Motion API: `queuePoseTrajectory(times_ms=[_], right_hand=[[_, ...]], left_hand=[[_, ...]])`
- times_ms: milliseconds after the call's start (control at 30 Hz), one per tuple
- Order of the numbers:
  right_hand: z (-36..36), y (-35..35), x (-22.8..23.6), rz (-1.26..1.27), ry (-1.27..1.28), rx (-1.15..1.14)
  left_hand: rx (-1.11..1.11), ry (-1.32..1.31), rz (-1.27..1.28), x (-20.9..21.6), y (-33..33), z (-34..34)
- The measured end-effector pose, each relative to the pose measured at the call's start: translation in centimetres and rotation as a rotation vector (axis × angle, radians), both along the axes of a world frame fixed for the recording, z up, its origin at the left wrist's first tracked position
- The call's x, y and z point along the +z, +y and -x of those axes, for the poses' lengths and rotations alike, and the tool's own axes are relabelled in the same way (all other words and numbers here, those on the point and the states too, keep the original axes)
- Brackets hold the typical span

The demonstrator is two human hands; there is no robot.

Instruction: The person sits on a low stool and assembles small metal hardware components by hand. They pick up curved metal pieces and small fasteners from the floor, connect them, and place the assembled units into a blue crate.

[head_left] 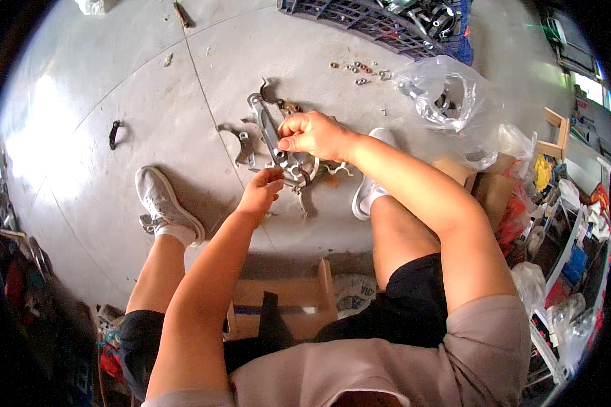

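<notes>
A long silver-grey metal arm [265,122] with a round hole at its far end slants over the floor between my feet. My right hand [316,134] is closed, its thumb and fingers pinching the arm's side near its lower half. Just below the arm's near end, my left hand [259,193] has its fingers curled together. What its fingertips hold, if anything, is hidden. Beneath and around both hands lies a loose cluster of metal parts, among them a curved shoe-like piece [234,144], a thin dark curved strip [307,197] and a rusty brown fitting [290,107].
Small nuts and bolts [361,68] lie beyond the cluster. A blue plastic crate [387,30] of metal parts stands at the back, with a clear plastic bag [448,95] nearby. A black part [114,135] lies at left. Cluttered shelving [557,271] lines the right side.
</notes>
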State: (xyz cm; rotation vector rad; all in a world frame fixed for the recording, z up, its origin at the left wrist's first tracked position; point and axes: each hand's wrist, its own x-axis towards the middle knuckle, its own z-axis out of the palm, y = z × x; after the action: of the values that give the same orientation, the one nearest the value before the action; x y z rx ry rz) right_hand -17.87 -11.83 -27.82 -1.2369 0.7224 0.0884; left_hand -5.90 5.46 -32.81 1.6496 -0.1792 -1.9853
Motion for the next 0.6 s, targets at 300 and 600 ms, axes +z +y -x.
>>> queuePoseTrajectory(times_ms=[300, 600], right_hand=[[3.3, 1.2, 5.4, -0.604, -0.410, -0.355], [3.5, 1.2, 8.7, -0.790, -0.743, -0.379]], left_hand=[[0.221, -0.139, 0.053, 8.5, -3.7, -2.8], [0.428, 0.111, 0.033, 22.6, -4.1, -3.0]])
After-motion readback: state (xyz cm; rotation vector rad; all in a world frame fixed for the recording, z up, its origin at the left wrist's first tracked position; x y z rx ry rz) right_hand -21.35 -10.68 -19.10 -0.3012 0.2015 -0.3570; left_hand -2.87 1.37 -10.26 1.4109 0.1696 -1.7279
